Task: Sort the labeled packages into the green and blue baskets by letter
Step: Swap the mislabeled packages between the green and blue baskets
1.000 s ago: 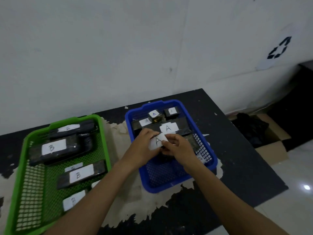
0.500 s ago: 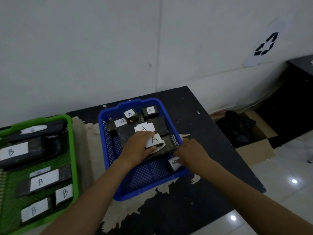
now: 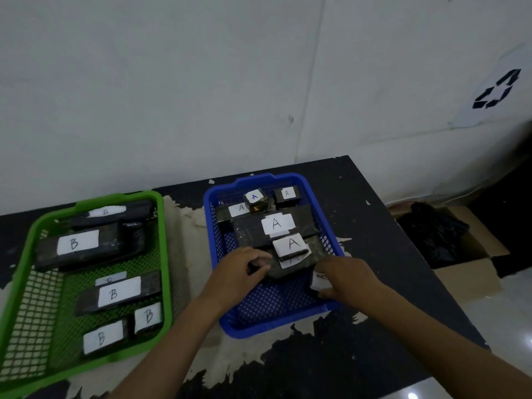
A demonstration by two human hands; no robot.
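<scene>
The blue basket (image 3: 214, 240) holds several dark packages with white A labels, the largest (image 3: 276, 224) across its middle. My left hand (image 3: 239, 273) rests inside it, fingers curled against the edge of a dark package (image 3: 290, 264) under a smaller A package (image 3: 292, 244). My right hand (image 3: 345, 279) is at the basket's right side, closed on a small white-labelled package (image 3: 318, 282) whose letter is hidden. The green basket (image 3: 164, 254) at the left holds several dark packages labelled B (image 3: 77, 243).
Both baskets stand on a worn black table (image 3: 374, 226) against a white wall. An open cardboard box (image 3: 472, 272) with black material in it sits on the floor past the table's right edge. A recycling sign (image 3: 495, 90) hangs on the wall.
My left hand slid off the A label toward the package's left edge. My right hand stays at the small package by the basket's right wall. The view shifted left, showing more of the green basket.
</scene>
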